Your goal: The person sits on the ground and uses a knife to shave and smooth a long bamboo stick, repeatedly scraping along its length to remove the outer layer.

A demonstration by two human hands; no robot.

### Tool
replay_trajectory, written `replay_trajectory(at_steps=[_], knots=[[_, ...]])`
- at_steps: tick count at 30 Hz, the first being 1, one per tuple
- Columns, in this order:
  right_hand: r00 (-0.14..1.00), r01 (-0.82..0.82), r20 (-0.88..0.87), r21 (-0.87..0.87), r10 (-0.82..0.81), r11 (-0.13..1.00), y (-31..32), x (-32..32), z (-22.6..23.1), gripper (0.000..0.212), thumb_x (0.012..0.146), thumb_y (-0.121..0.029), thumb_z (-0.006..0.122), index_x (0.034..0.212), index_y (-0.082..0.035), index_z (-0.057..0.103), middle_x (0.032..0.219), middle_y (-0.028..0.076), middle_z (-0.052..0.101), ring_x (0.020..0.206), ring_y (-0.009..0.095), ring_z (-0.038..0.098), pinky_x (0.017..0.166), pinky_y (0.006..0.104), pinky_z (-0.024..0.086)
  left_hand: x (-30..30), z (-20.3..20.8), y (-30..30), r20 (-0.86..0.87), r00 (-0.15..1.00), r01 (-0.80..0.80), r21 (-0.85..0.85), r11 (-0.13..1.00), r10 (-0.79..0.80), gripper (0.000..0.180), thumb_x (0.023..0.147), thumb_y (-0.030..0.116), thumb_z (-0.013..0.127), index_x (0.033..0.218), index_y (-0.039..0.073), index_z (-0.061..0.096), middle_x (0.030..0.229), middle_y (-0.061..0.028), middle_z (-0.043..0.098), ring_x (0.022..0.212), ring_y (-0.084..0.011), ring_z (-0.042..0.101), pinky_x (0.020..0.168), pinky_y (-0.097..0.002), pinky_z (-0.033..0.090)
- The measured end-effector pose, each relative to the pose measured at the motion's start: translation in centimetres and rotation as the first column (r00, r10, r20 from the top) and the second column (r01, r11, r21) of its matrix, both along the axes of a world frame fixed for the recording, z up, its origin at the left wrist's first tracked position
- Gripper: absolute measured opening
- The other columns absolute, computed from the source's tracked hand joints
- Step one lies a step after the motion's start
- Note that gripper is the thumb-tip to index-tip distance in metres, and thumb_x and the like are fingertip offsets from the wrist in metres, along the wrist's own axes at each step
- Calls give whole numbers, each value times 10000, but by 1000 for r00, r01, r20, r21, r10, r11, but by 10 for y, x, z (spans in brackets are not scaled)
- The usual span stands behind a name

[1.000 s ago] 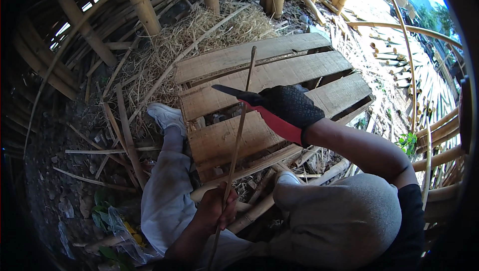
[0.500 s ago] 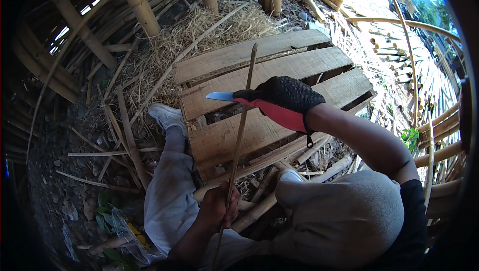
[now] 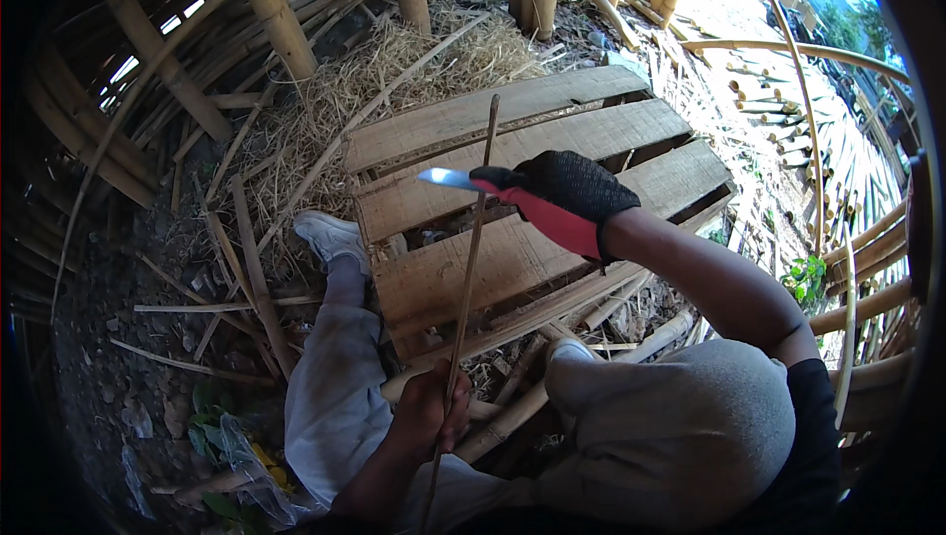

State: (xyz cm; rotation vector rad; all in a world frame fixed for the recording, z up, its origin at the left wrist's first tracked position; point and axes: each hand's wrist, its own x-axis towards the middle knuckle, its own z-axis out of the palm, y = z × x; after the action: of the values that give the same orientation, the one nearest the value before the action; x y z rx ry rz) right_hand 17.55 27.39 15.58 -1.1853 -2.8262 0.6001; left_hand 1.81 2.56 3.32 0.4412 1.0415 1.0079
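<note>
A long, thin bamboo strip (image 3: 467, 303) stands tilted in front of me, its upper end over the wooden slatted platform (image 3: 453, 279). My bare left hand (image 3: 431, 407) is closed round its lower part, near my lap. In a black and red glove, my right hand (image 3: 567, 195) grips a knife (image 3: 445, 177) whose blade points left. The blade lies close to the strip's upper half, crossing it; the handle is mostly hidden in the glove. Whether the edge touches the strip, I cannot tell.
Straw-like shavings (image 3: 434, 57) heap behind the platform, among upright bamboo posts (image 3: 271, 13). Loose strips (image 3: 251, 279) lie on the ground at left, with clear plastic (image 3: 246, 456) near my leg. Bamboo poles (image 3: 872, 308) are stacked at right.
The knife and my gloved hand have shifted slightly right and up along the strip. The strip's top has tipped a little left. My left hand has stayed put.
</note>
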Motion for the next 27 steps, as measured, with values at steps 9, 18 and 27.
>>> replay_trajectory(at_steps=[9,18,27], knots=[[995,-99,-5,-78,99,992,-14,-7,-13,374,995,-299,463,1282,-165,662,916,189,717,832,345,719,774,432,550,-4,-5,0,-12,1000,2,-60,998,-3,548,1060,563,319,829,91,472,481,-22,413,325,-111,370,307,-265,309],[980,-195,55,89,191,977,-38,-5,-2,317,1019,-435,479,1175,-302,721,1028,87,740,851,307,720,792,433,568,-5,-5,3,5,1000,24,-5,1000,-24,503,1077,509,321,846,90,474,494,-21,415,331,-110,367,322,-262,315],[917,-324,115,775,383,542,-21,37,-31,255,911,-418,650,939,-175,726,708,34,614,597,225,618,490,349,463,1,-7,1,-91,995,48,35,998,-45,493,1080,507,308,893,88,488,511,-12,423,374,-104,406,364,-257,373]])
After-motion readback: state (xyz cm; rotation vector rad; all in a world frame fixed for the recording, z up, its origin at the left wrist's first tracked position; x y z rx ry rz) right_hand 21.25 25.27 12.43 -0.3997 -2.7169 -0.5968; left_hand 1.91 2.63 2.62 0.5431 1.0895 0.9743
